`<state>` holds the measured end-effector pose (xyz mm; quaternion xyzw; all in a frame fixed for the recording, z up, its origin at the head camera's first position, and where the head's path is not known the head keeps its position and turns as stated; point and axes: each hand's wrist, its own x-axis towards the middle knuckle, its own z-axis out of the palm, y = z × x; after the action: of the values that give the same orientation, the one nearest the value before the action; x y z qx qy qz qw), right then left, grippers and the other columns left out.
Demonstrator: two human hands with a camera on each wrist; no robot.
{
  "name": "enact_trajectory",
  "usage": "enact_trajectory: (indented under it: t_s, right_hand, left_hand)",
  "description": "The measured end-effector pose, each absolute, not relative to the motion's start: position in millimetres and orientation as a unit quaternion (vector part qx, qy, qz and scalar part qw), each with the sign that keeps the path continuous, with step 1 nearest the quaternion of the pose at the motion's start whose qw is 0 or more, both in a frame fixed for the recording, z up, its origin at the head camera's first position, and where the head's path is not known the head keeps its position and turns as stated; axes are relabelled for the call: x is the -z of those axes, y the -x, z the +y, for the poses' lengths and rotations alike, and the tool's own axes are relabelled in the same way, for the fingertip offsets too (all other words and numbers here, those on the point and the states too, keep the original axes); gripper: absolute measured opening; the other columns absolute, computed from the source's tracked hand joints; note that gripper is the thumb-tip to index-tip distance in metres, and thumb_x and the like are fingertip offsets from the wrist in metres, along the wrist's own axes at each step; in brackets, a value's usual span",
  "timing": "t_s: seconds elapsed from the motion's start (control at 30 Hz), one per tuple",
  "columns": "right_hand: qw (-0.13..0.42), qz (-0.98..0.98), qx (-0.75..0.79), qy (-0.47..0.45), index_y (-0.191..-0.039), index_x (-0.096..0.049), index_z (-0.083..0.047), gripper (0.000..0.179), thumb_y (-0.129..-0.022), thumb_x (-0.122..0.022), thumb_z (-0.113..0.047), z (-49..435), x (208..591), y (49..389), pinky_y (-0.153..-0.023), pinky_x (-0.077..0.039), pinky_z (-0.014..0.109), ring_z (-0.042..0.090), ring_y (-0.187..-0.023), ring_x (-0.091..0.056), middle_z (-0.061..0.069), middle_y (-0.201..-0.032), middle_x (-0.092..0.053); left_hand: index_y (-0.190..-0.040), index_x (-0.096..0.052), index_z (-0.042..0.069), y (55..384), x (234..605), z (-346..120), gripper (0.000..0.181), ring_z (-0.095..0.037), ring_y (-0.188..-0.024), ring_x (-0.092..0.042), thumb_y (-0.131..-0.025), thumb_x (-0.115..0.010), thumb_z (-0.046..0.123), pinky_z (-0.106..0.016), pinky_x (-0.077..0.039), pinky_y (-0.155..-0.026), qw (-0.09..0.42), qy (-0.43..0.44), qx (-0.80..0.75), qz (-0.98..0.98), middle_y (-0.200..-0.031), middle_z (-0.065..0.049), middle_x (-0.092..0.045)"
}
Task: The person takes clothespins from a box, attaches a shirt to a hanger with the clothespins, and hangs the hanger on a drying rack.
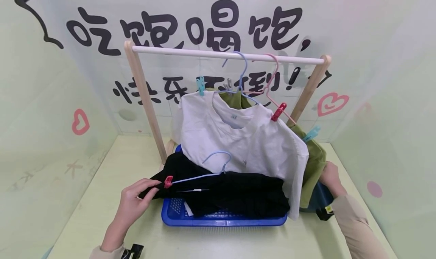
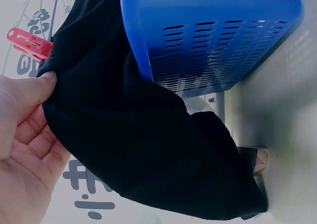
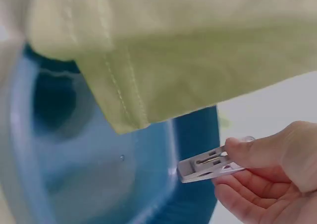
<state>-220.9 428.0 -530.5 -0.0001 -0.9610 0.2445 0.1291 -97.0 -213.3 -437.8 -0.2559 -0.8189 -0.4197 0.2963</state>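
Note:
My left hand [image 1: 135, 200] pinches the shoulder edge of a black garment [image 1: 238, 192], beside a red clothespin [image 1: 168, 181] clipped on it. A light-blue hanger [image 1: 197, 178] stands in this garment, which lies across a blue basket [image 1: 225, 222]. In the left wrist view, the black cloth [image 2: 133, 120] droops past the basket's side. Partly behind green cloth, my right hand [image 1: 330, 177] is low on the right. The right wrist view shows it holding a greyish clothespin [image 3: 210, 163] between thumb and fingers, by the rim of a blue tub [image 3: 171, 159].
Behind the basket, a rack's white rail [image 1: 190, 52] carries a white shirt [image 1: 218, 134] on a blue hanger, with teal and red clothespins. A green garment [image 1: 315, 156] hangs behind it with a pink hanger [image 1: 272, 77]. Wooden posts [image 1: 146, 96] support the rail.

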Motion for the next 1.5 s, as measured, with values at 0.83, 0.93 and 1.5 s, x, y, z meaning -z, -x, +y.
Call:
enact_trajectory:
  t_s: [0.83,0.93,1.5]
  right_hand:
    - [0.231,-0.887,-0.397,-0.042,-0.102,-0.065,0.009,0.033,-0.071,-0.072,0.014,298.8,370.7,86.4,-0.066,-0.045,0.004,-0.014,-0.075,-0.053,-0.024,-0.089,-0.058]
    - [0.250,-0.867,-0.428,-0.058,-0.100,-0.065,0.010,0.035,-0.067,-0.072,0.019,282.7,364.8,80.0,-0.066,-0.046,0.006,-0.011,-0.075,-0.057,-0.026,-0.091,-0.059]
    - [0.300,-0.810,-0.476,-0.167,-0.096,-0.065,0.010,0.041,-0.058,-0.073,0.025,218.9,352.8,74.2,-0.070,-0.049,0.011,0.000,-0.076,-0.062,0.008,-0.092,-0.068]
  left_hand:
    - [-0.089,-0.069,-0.001,93.2,439.4,-218.3,0.006,-0.014,-0.076,-0.064,-0.083,-0.068,0.000,-0.010,-0.047,-0.074,0.295,0.252,0.422,-0.819,-0.081,-0.008,-0.068]
    - [-0.089,-0.069,-0.001,93.2,437.6,-217.5,0.007,-0.015,-0.076,-0.064,-0.083,-0.068,0.000,-0.010,-0.048,-0.074,0.292,0.252,0.424,-0.820,-0.081,-0.008,-0.068]
    - [-0.088,-0.069,-0.002,95.9,440.0,-216.0,0.017,-0.014,-0.075,-0.064,-0.090,-0.064,0.015,-0.011,-0.049,-0.070,0.295,0.269,0.435,-0.807,-0.081,-0.009,-0.067]
